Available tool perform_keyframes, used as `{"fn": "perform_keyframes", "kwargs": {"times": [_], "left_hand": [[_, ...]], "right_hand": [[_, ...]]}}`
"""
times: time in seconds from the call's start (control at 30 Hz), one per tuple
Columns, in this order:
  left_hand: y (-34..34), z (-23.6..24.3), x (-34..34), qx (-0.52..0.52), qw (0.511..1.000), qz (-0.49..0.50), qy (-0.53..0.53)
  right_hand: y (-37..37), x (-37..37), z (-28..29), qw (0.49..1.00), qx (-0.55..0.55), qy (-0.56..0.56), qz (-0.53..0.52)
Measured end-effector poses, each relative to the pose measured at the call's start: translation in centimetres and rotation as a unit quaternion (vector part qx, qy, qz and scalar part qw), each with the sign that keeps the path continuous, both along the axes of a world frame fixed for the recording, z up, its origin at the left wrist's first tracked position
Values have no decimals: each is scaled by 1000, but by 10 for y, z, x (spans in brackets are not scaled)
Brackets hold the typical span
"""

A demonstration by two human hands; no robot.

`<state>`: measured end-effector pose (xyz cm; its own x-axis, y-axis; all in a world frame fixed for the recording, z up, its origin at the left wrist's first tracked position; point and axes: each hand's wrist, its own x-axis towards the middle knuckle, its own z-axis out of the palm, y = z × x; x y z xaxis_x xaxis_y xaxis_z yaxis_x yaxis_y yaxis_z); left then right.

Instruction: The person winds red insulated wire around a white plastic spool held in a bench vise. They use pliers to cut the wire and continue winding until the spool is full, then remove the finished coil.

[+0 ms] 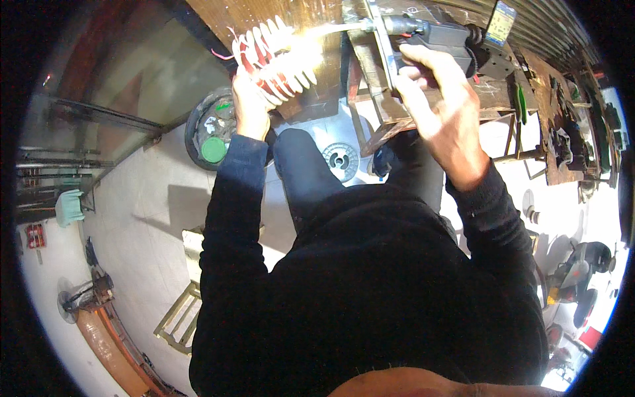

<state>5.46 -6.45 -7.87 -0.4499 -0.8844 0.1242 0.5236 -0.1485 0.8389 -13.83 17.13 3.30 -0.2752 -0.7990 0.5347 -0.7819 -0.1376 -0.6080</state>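
My left hand (250, 106) grips a ribbed piece (278, 63) from below and the left. It has a row of pale, fin-like ribs with red strands between them, and loose pink strands stick out at its left end. Glare hides its right end. My right hand (440, 99) has curled fingers, with thumb and fingertips at the lower part of a flat metal bar (383, 43). Behind that bar lies a dark drill-like tool (430, 34), its chuck facing left. A pale rod (340, 28) runs from the bar toward the glare.
A wooden bench (374, 92) carries the tool and a phone (501, 23) with a lit screen. Below on the left is a black tub (193, 135) holding a green lid (213, 150). A grey spool (340, 161) lies between my legs. Behind stands a slatted wooden stool (178, 317).
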Motion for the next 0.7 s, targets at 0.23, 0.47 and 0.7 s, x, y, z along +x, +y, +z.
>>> {"fn": "perform_keyframes", "kwargs": {"times": [0.23, 0.47, 0.7], "left_hand": [[72, -6, 52, -110, 991, -5, -73], [136, -19, 20, -132, 963, -231, -47], [198, -33, -29, 12, 930, -366, -40]], "right_hand": [[4, 39, -3, 984, 32, 118, 125], [10, 31, -27, 863, 7, -376, 338], [131, 24, -69, 914, 100, -393, -29]]}}
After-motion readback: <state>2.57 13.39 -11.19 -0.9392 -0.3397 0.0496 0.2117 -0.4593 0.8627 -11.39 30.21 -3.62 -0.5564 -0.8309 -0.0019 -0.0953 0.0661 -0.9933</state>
